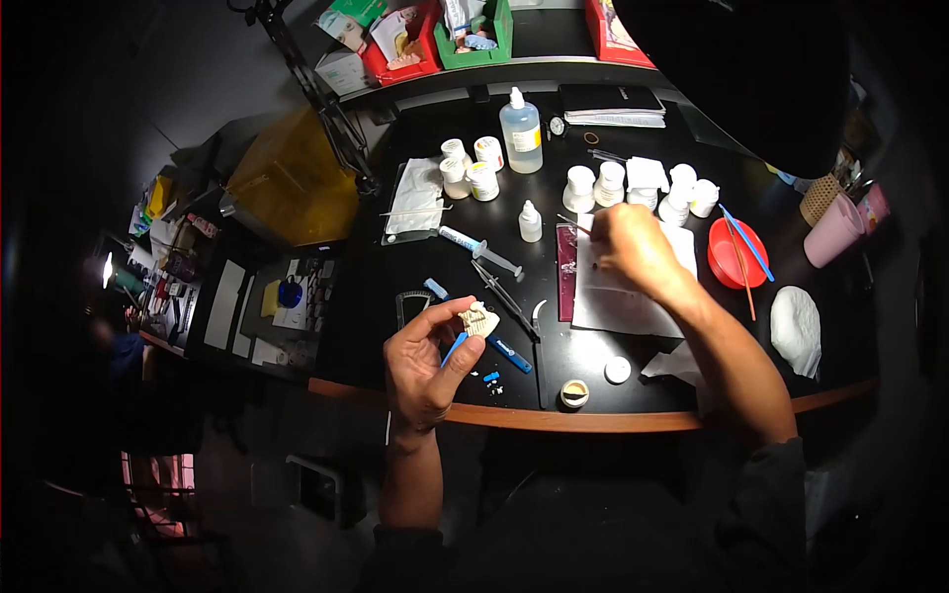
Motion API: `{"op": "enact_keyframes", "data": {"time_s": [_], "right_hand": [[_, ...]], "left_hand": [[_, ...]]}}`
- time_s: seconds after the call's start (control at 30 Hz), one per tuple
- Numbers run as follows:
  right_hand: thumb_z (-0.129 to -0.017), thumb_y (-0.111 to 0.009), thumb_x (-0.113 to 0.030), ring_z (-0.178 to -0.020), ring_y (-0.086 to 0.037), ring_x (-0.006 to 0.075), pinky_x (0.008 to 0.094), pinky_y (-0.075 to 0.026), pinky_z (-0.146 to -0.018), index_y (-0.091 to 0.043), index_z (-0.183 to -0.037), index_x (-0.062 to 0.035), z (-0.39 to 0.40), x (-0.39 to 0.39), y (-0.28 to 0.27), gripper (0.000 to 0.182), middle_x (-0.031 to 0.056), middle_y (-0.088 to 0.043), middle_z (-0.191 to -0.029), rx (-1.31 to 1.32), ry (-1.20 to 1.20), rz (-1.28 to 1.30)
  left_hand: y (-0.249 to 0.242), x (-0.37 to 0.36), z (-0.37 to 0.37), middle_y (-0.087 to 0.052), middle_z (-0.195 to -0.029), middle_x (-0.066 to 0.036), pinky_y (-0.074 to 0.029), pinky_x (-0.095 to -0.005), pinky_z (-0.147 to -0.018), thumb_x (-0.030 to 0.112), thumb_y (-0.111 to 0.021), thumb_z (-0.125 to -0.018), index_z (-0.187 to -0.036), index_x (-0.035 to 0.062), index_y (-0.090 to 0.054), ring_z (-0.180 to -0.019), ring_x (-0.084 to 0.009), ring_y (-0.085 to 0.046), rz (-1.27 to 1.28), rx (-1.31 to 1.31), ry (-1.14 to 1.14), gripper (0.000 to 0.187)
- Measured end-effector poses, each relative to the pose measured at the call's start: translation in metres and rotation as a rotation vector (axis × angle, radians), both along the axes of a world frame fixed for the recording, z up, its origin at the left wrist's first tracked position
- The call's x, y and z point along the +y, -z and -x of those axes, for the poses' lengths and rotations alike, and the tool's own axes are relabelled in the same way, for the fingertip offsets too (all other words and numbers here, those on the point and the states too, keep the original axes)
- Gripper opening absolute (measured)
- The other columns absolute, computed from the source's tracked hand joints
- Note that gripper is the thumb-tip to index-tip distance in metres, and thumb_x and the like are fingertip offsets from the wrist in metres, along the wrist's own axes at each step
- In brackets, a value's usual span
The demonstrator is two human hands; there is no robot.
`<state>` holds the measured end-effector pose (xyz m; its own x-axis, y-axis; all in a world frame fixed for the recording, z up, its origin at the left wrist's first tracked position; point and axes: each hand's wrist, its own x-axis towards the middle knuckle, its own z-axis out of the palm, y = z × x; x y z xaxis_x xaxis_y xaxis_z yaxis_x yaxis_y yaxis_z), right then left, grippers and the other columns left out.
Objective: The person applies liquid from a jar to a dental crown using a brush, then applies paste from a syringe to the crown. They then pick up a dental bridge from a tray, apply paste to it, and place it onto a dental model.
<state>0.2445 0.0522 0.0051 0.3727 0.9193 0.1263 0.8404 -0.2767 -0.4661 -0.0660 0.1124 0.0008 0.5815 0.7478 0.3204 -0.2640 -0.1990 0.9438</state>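
Between the thumb and fingers of my left hand (433, 366) is a small cream dental cast (478, 320), held up over the front of the table. My right hand (638, 247) is closed in a pinch around a thin stick-like tool (573, 223), whose tip points left. It is over a white paper sheet (633, 308), beside a dark red strip (565, 287). Under and beside my left hand lie a blue-handled tool (510, 354), metal tweezers (502, 290) and a syringe (480, 251). An open jar (574, 393) and its white lid (618, 370) stand at the front edge.
Several white bottles (580, 186) line up behind the sheet. A large clear bottle (522, 133) and a small dropper bottle (531, 222) stand mid-table. To the right are a red bowl (727, 272), a pink cup (833, 232) and a white lump (796, 326). A dark lamp (741, 79) hangs overhead.
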Motion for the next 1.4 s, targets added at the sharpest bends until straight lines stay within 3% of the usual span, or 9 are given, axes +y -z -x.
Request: {"op": "enact_keyframes", "data": {"time_s": [0.13, 0.47, 0.57, 0.73, 0.9, 1.1, 1.2, 1.3, 1.4], "right_hand": [[-0.082, -0.074, -0.003, -0.095, -0.077, 0.0422, 0.0484, -0.061, -0.087, -0.08, -0.096, 0.0002, -0.019, 0.001, -0.009, 0.016, 0.0295, -0.076, -0.094, 0.031, 0.142, 0.163], [-0.077, -0.069, -0.001, -0.089, -0.077, 0.042, 0.0482, -0.061, -0.082, -0.079, -0.092, 0.0021, -0.014, 0.017, -0.002, 0.018, 0.0274, -0.076, -0.092, -0.083, 0.2, 0.234], [-0.079, -0.074, -0.005, -0.11, -0.074, 0.0425, 0.0488, -0.06, -0.094, -0.076, -0.105, 0.0085, -0.004, 0.018, -0.023, 0.029, 0.03, -0.074, -0.115, -0.027, 0.202, 0.36], [-0.079, -0.073, -0.007, -0.107, -0.074, 0.0443, 0.0486, -0.06, -0.095, -0.075, -0.103, 0.0107, -0.003, 0.011, -0.037, 0.03, 0.0317, -0.074, -0.11, -0.034, 0.184, 0.315], [-0.081, -0.068, -0.007, -0.092, -0.075, 0.0466, 0.0501, -0.058, -0.088, -0.072, -0.096, 0.0104, -0.003, -0.017, -0.05, 0.023, 0.0313, -0.074, -0.096, -0.011, 0.109, 0.146], [-0.088, -0.067, -0.005, -0.074, -0.067, 0.0248, 0.0367, -0.053, -0.072, -0.065, -0.09, 0.0026, 0.003, -0.064, -0.056, 0.008, 0.0146, -0.069, -0.08, 0.363, -0.097, -0.228], [-0.095, -0.064, 0.0, -0.073, -0.058, 0.0092, 0.0253, -0.047, -0.065, -0.065, -0.102, -0.0004, 0.004, -0.078, -0.042, 0.007, 0.0019, -0.062, -0.081, 0.542, -0.176, -0.381], [-0.097, -0.062, 0.001, -0.066, -0.054, 0.0066, 0.0221, -0.043, -0.058, -0.071, -0.11, 0.0015, 0.011, -0.092, -0.041, 0.016, 0.0018, -0.062, -0.081, 0.971, -0.127, -0.367], [-0.098, -0.058, -0.006, -0.071, -0.065, 0.0152, 0.024, -0.049, -0.062, -0.072, -0.115, 0.007, 0.008, -0.097, -0.032, 0.026, 0.0129, -0.071, -0.09, 1.324, -0.206, -0.521]], "left_hand": [[0.003, 0.002, -0.008, -0.071, -0.105, -0.008, -0.048, -0.025, -0.088, 0.002, -0.078, -0.09, -0.129, -0.0086, -0.068, -0.093, -0.0098, -0.06, 0.029, 0.006, 0.032, 0.042], [0.002, -0.004, -0.011, -0.071, -0.106, -0.009, -0.048, -0.0251, -0.087, 0.004, -0.077, -0.09, -0.13, -0.0082, -0.068, -0.093, -0.0098, -0.06, 0.084, 0.023, 0.041, 0.043], [0.002, -0.003, -0.01, -0.072, -0.108, -0.01, -0.049, -0.0258, -0.089, 0.004, -0.076, -0.09, -0.131, -0.0089, -0.067, -0.095, -0.0103, -0.062, 0.093, 0.011, 0.062, 0.044], [0.003, 0.002, -0.008, -0.074, -0.12, -0.02, -0.049, -0.0325, -0.108, 0.004, -0.069, -0.091, -0.133, -0.0123, -0.064, -0.113, -0.0195, -0.07, 0.105, 0.009, 0.109, 0.046], [0.001, 0.008, -0.012, -0.074, -0.12, -0.02, -0.05, -0.0336, -0.108, 0.005, -0.066, -0.09, -0.133, -0.0126, -0.064, -0.115, -0.0211, -0.07, 0.214, -0.04, 0.207, 0.047], [0.002, 0.032, -0.034, -0.075, -0.117, -0.018, -0.053, -0.0293, -0.096, 0.012, -0.065, -0.091, -0.131, -0.011, -0.065, -0.107, -0.0177, -0.071, 0.277, -0.082, 0.394, 0.046], [-0.008, 0.037, -0.052, -0.074, -0.113, -0.022, -0.057, -0.0301, -0.087, 0.019, -0.064, -0.088, -0.129, -0.0142, -0.064, -0.097, -0.0208, -0.073, 0.343, -0.058, 0.417, 0.053], [-0.01, 0.047, -0.072, -0.073, -0.111, -0.022, -0.06, -0.032, -0.085, 0.02, -0.064, -0.087, -0.129, -0.0145, -0.062, -0.094, -0.0229, -0.074, 0.381, -0.071, 0.516, 0.055], [-0.019, 0.054, -0.095, -0.072, -0.11, -0.022, -0.06, -0.0323, -0.086, 0.022, -0.063, -0.084, -0.129, -0.0151, -0.062, -0.094, -0.0246, -0.074, 0.4, -0.083, 0.608, 0.058]]}}
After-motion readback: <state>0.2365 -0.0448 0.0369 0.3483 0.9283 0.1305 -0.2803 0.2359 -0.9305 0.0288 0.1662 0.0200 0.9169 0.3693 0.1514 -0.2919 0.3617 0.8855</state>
